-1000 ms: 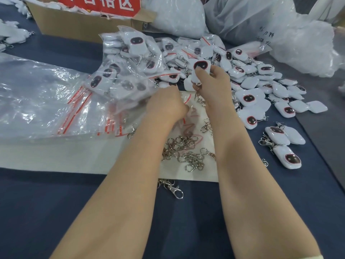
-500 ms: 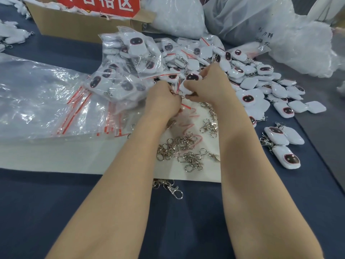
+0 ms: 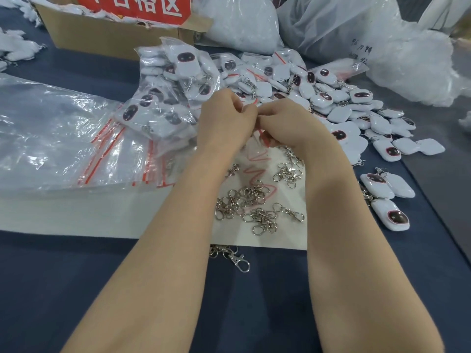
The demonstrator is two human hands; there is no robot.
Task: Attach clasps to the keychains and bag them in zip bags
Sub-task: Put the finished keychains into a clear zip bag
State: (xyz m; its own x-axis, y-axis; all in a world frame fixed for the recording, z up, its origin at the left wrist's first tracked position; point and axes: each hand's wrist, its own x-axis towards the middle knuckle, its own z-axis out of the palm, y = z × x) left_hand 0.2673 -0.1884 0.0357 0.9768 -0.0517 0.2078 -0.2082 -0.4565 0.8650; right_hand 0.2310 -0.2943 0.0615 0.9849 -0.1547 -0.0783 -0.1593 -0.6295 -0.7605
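Dark blue table (image 3: 51, 289), loose clasps (image 3: 254, 200), keychains (image 3: 339, 114) heaped behind, left hand (image 3: 224, 118) and right hand (image 3: 290, 126) curled together, grip contents hidden

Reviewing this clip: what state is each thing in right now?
Left hand, fingers curled, contents hidden.
Right hand, pinching a zip bag.
Clasps, unattached, heaped on white sheet.
Bagged keychains, piled.
Loose keychains, unbagged, piled.
Empty zip bags, stacked flat.
Cardboard box, open.

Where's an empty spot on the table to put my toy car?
The blue cloth on the near side of the white sheet, left of the left arm, is bare. So is the strip between the cardboard box and the zip bags. The clasps and keychain pile are crowded.
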